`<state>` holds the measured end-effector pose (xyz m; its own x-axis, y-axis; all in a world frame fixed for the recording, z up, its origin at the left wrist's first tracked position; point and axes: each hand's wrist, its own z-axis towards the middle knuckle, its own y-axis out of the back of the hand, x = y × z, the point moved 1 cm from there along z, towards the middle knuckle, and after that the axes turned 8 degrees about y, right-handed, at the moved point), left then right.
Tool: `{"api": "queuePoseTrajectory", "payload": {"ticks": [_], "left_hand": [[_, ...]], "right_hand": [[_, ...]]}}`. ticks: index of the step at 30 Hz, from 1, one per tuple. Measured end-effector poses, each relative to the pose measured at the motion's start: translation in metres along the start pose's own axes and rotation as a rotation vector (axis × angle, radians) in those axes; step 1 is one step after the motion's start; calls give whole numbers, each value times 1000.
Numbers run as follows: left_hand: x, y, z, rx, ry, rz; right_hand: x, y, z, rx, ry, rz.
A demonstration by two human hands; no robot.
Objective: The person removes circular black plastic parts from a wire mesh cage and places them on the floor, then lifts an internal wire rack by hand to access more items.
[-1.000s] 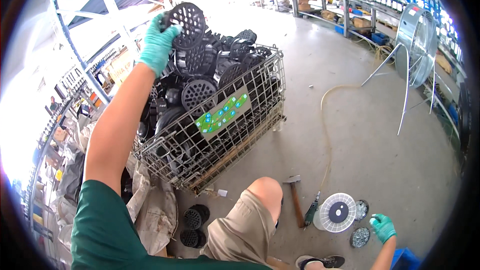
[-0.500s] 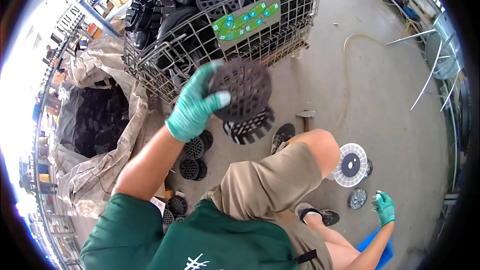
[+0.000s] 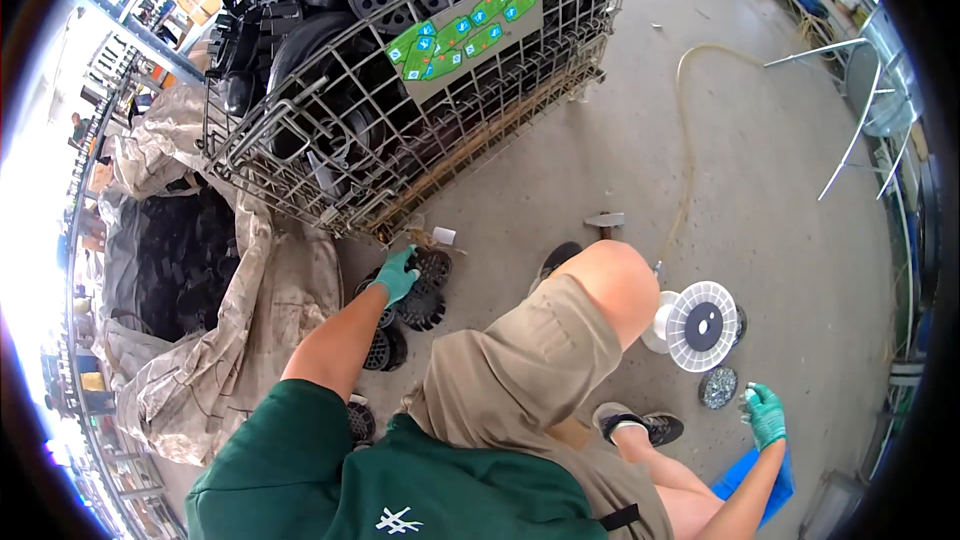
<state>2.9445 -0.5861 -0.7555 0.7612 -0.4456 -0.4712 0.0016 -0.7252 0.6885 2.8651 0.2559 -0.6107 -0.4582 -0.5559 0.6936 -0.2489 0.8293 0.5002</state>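
Observation:
My left hand, in a green glove, is down at the floor by the wire cage, its fingers round the edge of a black round grate. A second toothed black grate lies against it, and more black grates sit stacked just nearer to me. Far to the right, my right hand is also gloved in green. Its fingers are curled, with something small and pale at their tips that I cannot make out. Beside it a speckled grey disc lies on the floor.
A wire cage heaped with black plastic parts stands ahead. To the left is a large open sack of black pieces. A white spool, a hammer, a hose and a metal-legged stool are on the right.
My left hand has lowered from in front of the cage to the floor, bringing the black grates down beside the others. The view has shifted slightly; my right hand stays in about the same place.

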Motion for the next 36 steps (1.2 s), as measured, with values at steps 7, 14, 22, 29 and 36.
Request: {"api": "queuePoseTrajectory", "payload": {"ticks": [7, 14, 22, 29, 36], "left_hand": [[-142, 78, -92, 57, -546, 541], [-404, 290, -195, -829, -1158, 2], [-564, 298, -57, -461, -701, 414], [-581, 284, -45, -571, -632, 385], [-579, 342, -86, -467, -547, -215]], "right_hand": [[10, -7, 33, 7, 121, -68], [27, -11, 69, 15, 268, -181], [42, -6, 41, -81, 228, -300], [71, -2, 16, -96, 280, -321], [83, -2, 20, -73, 255, -301]]}}
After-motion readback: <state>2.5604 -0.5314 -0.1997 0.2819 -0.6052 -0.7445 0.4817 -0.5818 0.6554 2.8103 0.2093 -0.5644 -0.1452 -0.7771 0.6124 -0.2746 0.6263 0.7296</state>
